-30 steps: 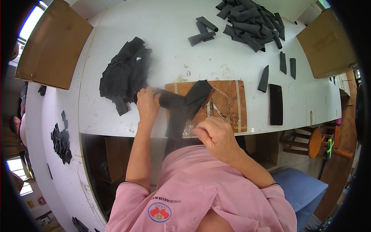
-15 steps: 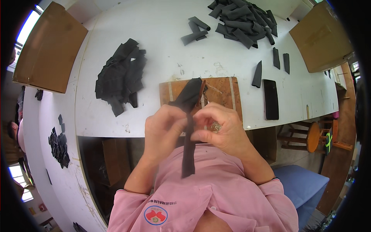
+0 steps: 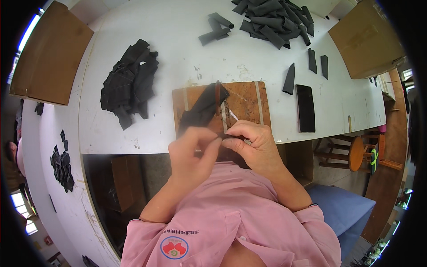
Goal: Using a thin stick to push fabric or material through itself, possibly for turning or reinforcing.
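Observation:
Near the front edge of a brown wooden board, my left hand and my right hand meet with fingertips closed. Between them they pinch a black fabric strip, mostly hidden by the fingers. Dark material shows below the hands as well, against the pink shirt. On the board, just beyond my left hand, lie black fabric pieces beside an upright reddish-brown piece. A thin white pointed thing shows just above my right hand; its kind is unclear.
A pile of flat black pieces lies left on the white table. Rolled black pieces are heaped at the far right. A phone lies right of the board. Cardboard boxes stand at both sides; a wooden stool is at right.
The black strip hung down long between my hands; now it is bunched at the fingertips, which have come closer together. The fabric on the board has shifted left. The whole view has moved slightly.

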`<state>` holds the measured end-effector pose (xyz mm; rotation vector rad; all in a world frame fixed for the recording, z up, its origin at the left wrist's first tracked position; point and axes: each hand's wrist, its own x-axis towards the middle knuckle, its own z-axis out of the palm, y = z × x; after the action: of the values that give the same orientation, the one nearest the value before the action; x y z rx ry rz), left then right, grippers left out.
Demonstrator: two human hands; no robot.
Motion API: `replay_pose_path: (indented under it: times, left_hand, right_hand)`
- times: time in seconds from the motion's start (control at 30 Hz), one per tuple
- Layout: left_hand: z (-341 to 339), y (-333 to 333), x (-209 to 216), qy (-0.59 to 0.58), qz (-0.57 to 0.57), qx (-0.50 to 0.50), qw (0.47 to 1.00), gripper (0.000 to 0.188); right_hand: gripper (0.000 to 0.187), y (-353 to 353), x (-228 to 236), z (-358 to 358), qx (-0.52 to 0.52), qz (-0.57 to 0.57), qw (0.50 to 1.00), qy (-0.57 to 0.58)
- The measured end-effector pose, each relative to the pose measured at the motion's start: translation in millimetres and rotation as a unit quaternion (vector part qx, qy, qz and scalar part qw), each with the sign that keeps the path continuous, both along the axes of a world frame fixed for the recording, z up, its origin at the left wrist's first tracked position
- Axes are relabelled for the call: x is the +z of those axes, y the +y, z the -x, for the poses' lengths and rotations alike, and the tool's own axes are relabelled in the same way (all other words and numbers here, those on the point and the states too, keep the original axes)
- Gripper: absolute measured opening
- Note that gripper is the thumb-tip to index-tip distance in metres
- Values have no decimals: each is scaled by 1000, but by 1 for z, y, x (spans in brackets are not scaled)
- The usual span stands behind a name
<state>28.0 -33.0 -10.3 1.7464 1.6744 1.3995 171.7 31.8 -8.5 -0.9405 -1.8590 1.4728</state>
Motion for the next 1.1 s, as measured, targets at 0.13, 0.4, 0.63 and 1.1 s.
replay_pose_path:
  times: [0.13,0.4,0.63,1.1]
  left_hand:
    - [13,4,2,-434,189,-61,879,12]
    - [28,16,9,-438,334,-138,823,11]
    - [41,24,17,-317,396,-192,840,7]
    - [24,14,-20,-261,337,-107,898,6]
  right_hand:
    - [11,-2,-5,-4,-5,1,1000,12]
    - [18,5,-4,-10,58,18,998,-14]
    - [27,13,-10,-6,150,9,988,-33]
    - [15,2,-26,-12,-60,-317,945,-49]
